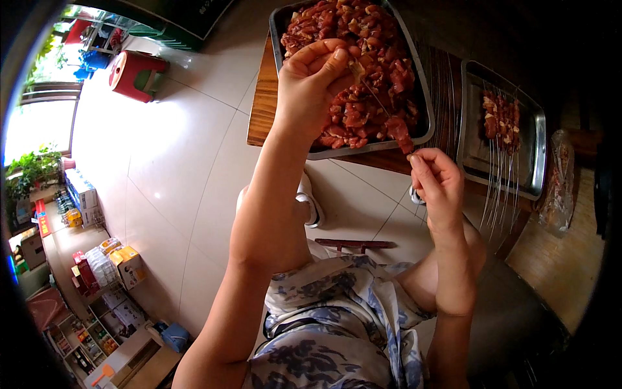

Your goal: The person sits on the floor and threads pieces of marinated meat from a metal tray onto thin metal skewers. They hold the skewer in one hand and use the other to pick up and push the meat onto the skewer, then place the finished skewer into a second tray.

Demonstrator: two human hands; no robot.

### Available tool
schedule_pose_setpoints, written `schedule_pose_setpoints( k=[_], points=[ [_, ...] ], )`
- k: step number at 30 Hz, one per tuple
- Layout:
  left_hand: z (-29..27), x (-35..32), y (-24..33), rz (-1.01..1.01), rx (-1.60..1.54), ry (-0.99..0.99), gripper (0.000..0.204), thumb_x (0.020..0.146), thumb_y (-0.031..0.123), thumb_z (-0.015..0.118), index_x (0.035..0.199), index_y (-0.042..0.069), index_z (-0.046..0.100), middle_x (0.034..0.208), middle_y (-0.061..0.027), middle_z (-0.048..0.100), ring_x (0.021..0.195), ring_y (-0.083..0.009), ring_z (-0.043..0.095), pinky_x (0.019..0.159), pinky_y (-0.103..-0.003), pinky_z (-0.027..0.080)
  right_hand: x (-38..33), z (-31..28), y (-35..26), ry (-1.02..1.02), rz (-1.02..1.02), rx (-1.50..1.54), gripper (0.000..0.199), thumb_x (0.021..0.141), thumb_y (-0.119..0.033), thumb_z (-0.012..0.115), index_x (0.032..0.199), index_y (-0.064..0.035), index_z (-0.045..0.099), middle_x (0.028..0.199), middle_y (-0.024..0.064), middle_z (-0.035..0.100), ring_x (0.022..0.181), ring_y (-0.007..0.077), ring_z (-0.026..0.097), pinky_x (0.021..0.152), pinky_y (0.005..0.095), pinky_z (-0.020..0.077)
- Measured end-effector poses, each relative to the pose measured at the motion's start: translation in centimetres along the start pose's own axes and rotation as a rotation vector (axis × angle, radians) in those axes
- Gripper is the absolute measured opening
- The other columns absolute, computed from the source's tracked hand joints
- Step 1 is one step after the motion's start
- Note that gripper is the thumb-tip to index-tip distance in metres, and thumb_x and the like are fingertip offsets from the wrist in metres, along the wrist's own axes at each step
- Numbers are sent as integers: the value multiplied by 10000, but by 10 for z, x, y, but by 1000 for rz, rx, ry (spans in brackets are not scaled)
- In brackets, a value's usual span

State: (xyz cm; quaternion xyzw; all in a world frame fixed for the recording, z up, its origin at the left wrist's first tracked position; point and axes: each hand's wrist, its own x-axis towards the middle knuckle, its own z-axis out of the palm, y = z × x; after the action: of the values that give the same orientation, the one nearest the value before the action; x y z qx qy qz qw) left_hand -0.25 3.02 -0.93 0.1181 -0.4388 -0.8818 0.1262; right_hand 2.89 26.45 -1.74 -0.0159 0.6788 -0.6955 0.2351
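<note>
Left hand (pixel 314 74) pinches a pale meat bit (pixel 356 67) at the skewer (pixel 379 100) tip, over the far meat tray (pixel 421 133). Right hand (pixel 437 178) pinches skewer's near end, threaded meat (pixel 400 133) above it. Right: smaller tray (pixel 538 149) with finished skewers (pixel 502 123)

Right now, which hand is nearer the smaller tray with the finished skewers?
Right. The right hand pinches a thin skewer just left of the smaller tray, close to its near corner. The left hand is farther left, over the big tray of raw meat.
</note>
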Motion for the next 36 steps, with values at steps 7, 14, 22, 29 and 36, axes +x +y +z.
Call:
schedule_pose_setpoints(
  k=[7,14,22,29,36],
  points=[
    [5,0,-10,38,-155,-22,151,922,90,581,1035,-9,568,1014,-128,646,961,-259,653,835,-357,572,-3,1,-7,-155,325,331,107,916,-149,572,934,-52,613,596,-40,451,442,3,248,382,176,151],
    [2,2,-7,26,-227,-46,167,928,108,573,1051,-6,572,1020,-137,644,984,-279,648,842,-371,572,-4,2,-6,-97,214,258,102,915,-157,599,918,-59,627,613,-46,486,468,-4,294,399,166,173],
    [5,2,-17,63,-244,-37,184,926,99,571,1059,-29,568,1050,-141,634,1045,-285,626,938,-443,529,-4,5,-2,-30,81,178,66,907,-106,610,890,-42,615,616,-44,495,498,4,349,433,172,228],
    [12,-3,-20,-8,-330,-29,153,913,122,601,1002,-1,579,1006,-114,646,1002,-262,644,906,-412,542,-4,8,5,20,-96,-5,90,913,-100,599,877,-17,608,617,-40,499,537,16,419,477,176,313],
    [12,-6,-28,-49,-312,-73,146,914,129,603,977,-1,582,968,-103,649,966,-253,653,888,-413,549,-5,10,10,36,-127,-59,95,918,-104,589,883,-17,606,627,-41,504,551,17,431,488,175,320]
  ],
)
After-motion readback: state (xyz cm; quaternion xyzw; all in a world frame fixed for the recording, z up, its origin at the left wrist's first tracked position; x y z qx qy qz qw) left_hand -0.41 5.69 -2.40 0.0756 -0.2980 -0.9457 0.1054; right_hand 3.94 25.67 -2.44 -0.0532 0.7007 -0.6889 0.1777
